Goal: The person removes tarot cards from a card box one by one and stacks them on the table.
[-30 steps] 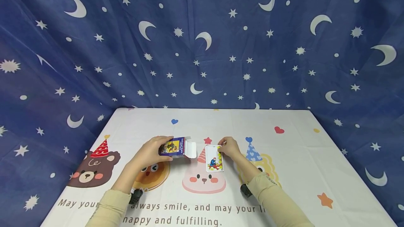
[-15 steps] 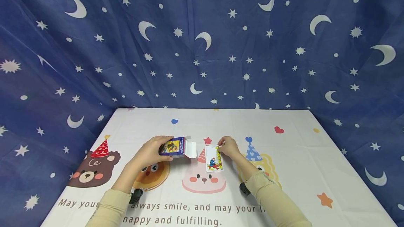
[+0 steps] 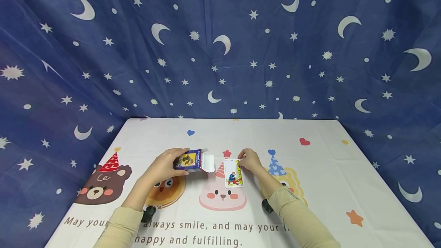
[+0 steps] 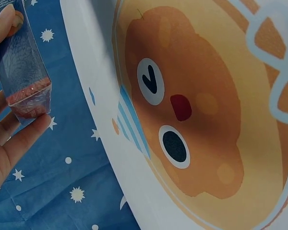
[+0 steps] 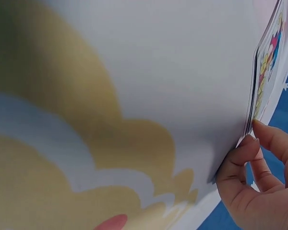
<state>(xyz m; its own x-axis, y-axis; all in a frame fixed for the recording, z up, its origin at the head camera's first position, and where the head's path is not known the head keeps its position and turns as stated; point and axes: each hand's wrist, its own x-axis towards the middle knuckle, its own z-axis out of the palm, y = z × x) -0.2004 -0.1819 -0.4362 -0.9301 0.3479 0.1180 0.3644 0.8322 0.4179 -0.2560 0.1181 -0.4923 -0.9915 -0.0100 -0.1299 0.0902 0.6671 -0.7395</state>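
Observation:
My left hand (image 3: 164, 167) grips a blue tarot card box (image 3: 187, 160) with a yellow picture on its face. The white end flap of the box stands open toward the right. In the left wrist view, the fingers and thumb of that hand (image 4: 5, 139) curl round the clear-wrapped box (image 4: 24, 62). To the right of the box is a thin stack of picture cards (image 3: 233, 175), face up, with a blue-clad figure and yellow discs. My right hand (image 3: 250, 161) pinches the upper right corner of these cards; its thumb and finger meet at the stack's edge (image 5: 255, 91).
A white tablecloth (image 3: 220, 137) printed with cartoon animals, hearts and lettering covers the table. Behind the table's far edge hangs a dark blue curtain (image 3: 193, 95) with moons and stars. Dark wrist devices sit on both forearms.
The right forearm has shifted very slightly to the left since the first frame. Both hands, the box and the cards stay nearly where they were.

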